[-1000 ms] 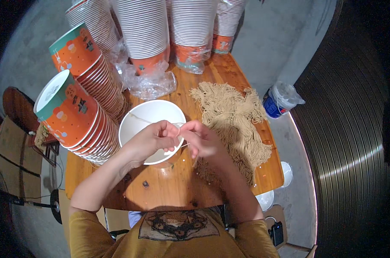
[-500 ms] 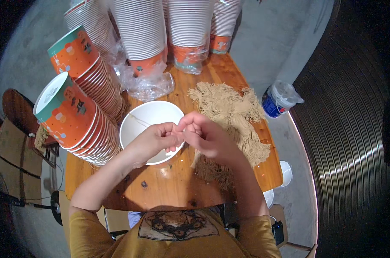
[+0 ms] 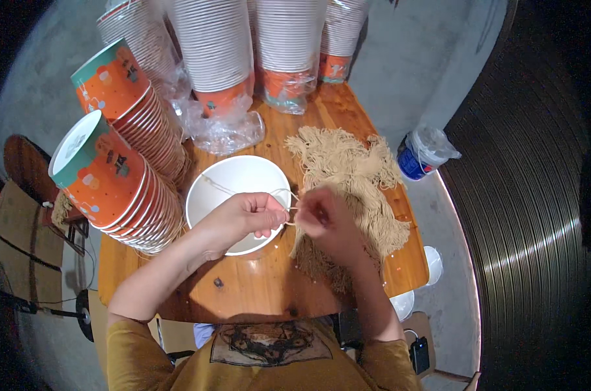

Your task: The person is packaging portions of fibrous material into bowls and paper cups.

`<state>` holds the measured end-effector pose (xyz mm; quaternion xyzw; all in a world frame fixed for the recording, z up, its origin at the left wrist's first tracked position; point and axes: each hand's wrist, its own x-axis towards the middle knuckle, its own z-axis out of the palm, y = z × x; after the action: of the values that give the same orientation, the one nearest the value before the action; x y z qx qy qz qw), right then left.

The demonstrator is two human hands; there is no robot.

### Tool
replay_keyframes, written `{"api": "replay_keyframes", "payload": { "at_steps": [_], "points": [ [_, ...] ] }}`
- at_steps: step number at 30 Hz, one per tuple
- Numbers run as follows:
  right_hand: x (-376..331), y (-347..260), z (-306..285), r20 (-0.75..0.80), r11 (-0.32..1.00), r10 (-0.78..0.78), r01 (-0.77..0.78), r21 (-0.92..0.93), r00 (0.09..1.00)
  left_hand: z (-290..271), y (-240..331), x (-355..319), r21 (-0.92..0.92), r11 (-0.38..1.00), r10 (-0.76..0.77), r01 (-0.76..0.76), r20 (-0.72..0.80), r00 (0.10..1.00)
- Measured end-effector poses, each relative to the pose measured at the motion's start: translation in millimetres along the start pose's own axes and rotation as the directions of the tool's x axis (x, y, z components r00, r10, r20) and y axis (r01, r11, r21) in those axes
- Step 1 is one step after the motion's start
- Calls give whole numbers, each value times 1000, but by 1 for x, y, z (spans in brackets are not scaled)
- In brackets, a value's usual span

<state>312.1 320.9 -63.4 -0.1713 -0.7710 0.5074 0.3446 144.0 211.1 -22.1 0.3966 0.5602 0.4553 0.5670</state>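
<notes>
Over the near right part of a white round bowl point(image 3: 248, 171), my two hands work close together on a thin pale string point(image 3: 218, 185). My left hand point(image 3: 243, 220) pinches it between thumb and fingers. Just to the right, my right hand point(image 3: 329, 225) is closed on it too, its fingers curled and somewhat blurred. Short loops of the string show between the hands. One length runs from the left hand across the inside of the bowl. A large heap of tan strings point(image 3: 351, 159) lies to the right, partly under my right hand and forearm.
Nested orange and green paper tubs point(image 3: 106, 166) lean at the left of the wooden table point(image 3: 243, 287). Taller plastic-wrapped stacks point(image 3: 211, 49) stand along the back, with a crumpled clear bag point(image 3: 227, 133) before them. A blue and white bucket point(image 3: 418, 156) is beyond the right edge.
My hands have moved slightly right and drawn a little apart, so string now shows between them. The bowl has shifted slightly to the right.
</notes>
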Motion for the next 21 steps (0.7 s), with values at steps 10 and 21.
{"api": "replay_keyframes", "payload": {
  "at_steps": [10,21],
  "points": [
    [-20,-21,14,81,970,-62,79,-228,995,4,4,2,-29,999,-44,44,-1,999],
    [-29,-32,19,-67,980,-18,4,-199,998,5,9,-3,-240,960,-148,143,-2,989]
  ]
}}
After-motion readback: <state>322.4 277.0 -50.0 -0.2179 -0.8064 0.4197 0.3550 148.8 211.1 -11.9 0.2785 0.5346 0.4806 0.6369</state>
